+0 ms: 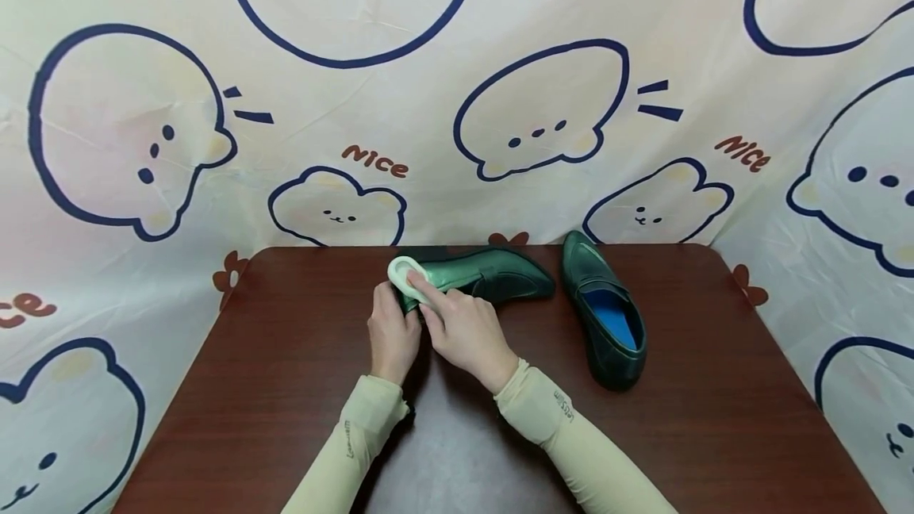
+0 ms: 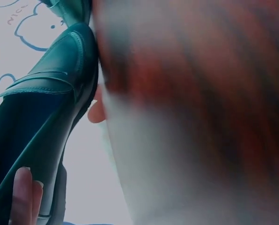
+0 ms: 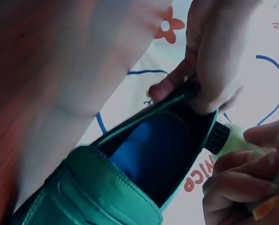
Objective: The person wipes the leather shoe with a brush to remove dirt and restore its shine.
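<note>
A green loafer is tilted near the table's back edge, its toe pointing right. My left hand grips it at the heel; fingers lie against the shoe's side in the left wrist view. In my right hand is a small brush with a pale green body and black bristles. The right wrist view has the bristles touching the outside of the shoe near the heel. To the right, the other green loafer stands upright, its blue insole showing.
Both shoes are on a brown wooden table with rounded back corners. Behind and beside it hangs a pale cloth printed with cartoon bears, right up against the table's back edge.
</note>
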`<state>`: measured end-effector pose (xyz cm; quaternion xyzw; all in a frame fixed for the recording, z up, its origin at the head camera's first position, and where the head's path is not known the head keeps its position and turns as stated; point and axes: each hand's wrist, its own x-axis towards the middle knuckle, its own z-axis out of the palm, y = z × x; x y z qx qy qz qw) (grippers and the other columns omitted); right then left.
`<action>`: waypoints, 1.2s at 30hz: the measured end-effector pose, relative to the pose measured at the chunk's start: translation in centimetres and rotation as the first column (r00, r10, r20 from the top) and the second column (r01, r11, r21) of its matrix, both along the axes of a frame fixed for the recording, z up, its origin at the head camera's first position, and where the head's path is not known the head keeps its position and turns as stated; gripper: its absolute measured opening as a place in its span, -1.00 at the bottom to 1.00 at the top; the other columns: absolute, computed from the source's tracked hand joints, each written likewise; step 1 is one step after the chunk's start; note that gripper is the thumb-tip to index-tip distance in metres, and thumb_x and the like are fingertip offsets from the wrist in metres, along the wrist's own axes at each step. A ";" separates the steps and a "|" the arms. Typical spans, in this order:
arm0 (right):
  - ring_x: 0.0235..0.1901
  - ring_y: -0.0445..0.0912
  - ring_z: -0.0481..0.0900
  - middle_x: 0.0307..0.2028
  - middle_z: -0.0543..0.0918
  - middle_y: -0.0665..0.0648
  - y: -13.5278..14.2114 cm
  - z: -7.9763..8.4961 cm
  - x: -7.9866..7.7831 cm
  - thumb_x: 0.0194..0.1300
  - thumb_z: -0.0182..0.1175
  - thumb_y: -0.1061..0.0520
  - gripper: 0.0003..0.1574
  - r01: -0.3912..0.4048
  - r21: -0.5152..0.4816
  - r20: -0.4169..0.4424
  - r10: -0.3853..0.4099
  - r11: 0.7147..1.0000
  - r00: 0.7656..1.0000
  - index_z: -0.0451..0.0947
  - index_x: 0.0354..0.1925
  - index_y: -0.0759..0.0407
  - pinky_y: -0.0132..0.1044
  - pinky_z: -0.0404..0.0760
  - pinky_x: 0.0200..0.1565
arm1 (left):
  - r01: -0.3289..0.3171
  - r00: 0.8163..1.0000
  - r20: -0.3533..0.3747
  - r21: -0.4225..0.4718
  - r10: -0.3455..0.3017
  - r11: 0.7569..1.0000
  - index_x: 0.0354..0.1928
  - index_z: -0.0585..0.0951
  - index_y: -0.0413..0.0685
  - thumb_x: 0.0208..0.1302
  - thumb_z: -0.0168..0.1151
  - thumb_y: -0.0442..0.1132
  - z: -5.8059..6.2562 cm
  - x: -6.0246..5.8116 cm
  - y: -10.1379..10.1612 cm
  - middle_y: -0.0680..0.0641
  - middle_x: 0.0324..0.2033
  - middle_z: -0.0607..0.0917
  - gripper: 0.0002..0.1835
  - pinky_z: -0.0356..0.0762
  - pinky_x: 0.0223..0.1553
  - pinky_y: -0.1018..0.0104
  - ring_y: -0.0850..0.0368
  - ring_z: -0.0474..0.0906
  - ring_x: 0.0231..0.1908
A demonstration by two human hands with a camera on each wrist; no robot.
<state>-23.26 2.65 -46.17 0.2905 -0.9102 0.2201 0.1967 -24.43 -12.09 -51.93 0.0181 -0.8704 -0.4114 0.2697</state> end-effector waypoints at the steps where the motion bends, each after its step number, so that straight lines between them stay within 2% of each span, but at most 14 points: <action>1: -0.74 -0.19 0.17 -0.63 0.42 0.01 0.1 0.0 0.0 0.55 0.16 0.04 -0.36 0.007 0.003 -0.001 -0.007 1.000 1.000 0.37 0.51 -0.21 -0.36 0.18 -0.65 | 0.005 1.000 -0.003 -0.011 -0.005 1.000 0.18 0.42 -0.34 0.26 0.14 -0.50 -0.1 0.0 0.0 -0.34 -0.02 0.55 -0.57 0.61 -0.22 -0.21 -0.41 0.61 -0.29; 5: -0.75 -0.19 0.15 -0.65 0.38 -0.01 0.7 0.1 -0.1 0.57 0.13 0.00 -0.37 0.021 0.017 0.008 -0.021 1.000 1.000 0.34 0.53 -0.23 -0.37 0.15 -0.67 | 0.014 1.000 -0.003 -0.044 -0.014 0.999 0.22 0.40 -0.36 0.23 0.15 -0.53 -0.2 0.1 0.0 -0.36 0.02 0.53 -0.52 0.61 -0.22 -0.23 -0.44 0.60 -0.33; 8: -0.76 -0.20 0.15 -0.68 0.34 -0.05 0.9 0.3 -0.4 0.60 0.08 -0.02 -0.37 0.022 0.019 0.054 -0.023 1.000 0.998 0.30 0.54 -0.26 -0.37 0.13 -0.68 | 0.019 1.000 -0.001 -0.052 -0.019 0.998 0.23 0.39 -0.36 0.23 0.16 -0.54 -0.2 0.1 -0.1 -0.37 0.05 0.53 -0.51 0.61 -0.23 -0.23 -0.43 0.59 -0.37; 14: -0.81 -0.19 0.11 -0.79 0.25 -0.11 1.1 0.7 -0.6 0.60 0.08 0.00 -0.40 0.010 -0.067 0.145 -0.001 0.998 0.989 0.34 0.52 -0.23 -0.36 0.10 -0.71 | 0.030 0.999 -0.026 -0.066 -0.031 0.997 0.21 0.41 -0.38 0.17 0.14 -0.55 -0.4 0.0 -0.2 -0.37 0.02 0.53 -0.50 0.61 -0.30 -0.19 -0.37 0.55 -0.44; 21: -0.80 -0.19 0.12 -0.78 0.26 -0.10 0.9 0.3 -0.6 0.60 0.09 -0.01 -0.40 0.022 -0.086 0.152 -0.008 0.996 0.988 0.36 0.51 -0.24 -0.35 0.11 -0.70 | 0.041 0.999 0.005 -0.083 -0.040 0.996 0.22 0.41 -0.38 0.19 0.15 -0.54 -0.4 0.2 -0.6 -0.37 0.02 0.53 -0.50 0.61 -0.31 -0.17 -0.35 0.54 -0.46; 27: -0.78 -0.19 0.15 -0.77 0.27 -0.10 1.4 0.0 -0.7 0.58 0.11 -0.01 -0.40 0.045 -0.088 0.134 -0.033 0.995 0.991 0.38 0.50 -0.24 -0.34 0.12 -0.70 | 0.058 0.998 -0.011 -0.091 -0.059 0.994 0.20 0.42 -0.40 0.16 0.17 -0.56 -0.5 0.2 -0.8 -0.37 0.01 0.54 -0.49 0.62 -0.27 -0.17 -0.36 0.58 -0.40; 32: -0.79 -0.21 0.14 -0.77 0.28 -0.09 2.4 -0.1 -1.2 0.58 0.12 0.00 -0.41 0.086 -0.079 0.120 -0.076 0.993 0.990 0.40 0.49 -0.24 -0.35 0.11 -0.70 | 0.066 0.998 -0.011 -0.100 -0.068 0.993 0.17 0.41 -0.41 0.22 0.15 -0.55 -0.7 0.2 -1.1 -0.38 0.01 0.54 -0.56 0.63 -0.22 -0.18 -0.37 0.62 -0.32; 36: -0.79 -0.18 0.19 -0.76 0.31 -0.06 4.0 0.1 -1.9 0.57 0.11 0.02 -0.42 0.129 -0.034 0.100 -0.125 0.991 0.987 0.41 0.48 -0.21 -0.33 0.16 -0.71 | 0.070 0.998 0.008 -0.094 -0.069 0.993 0.18 0.41 -0.40 0.26 0.14 -0.54 -0.6 0.0 -1.2 -0.37 0.03 0.53 -0.57 0.65 -0.20 -0.17 -0.35 0.62 -0.32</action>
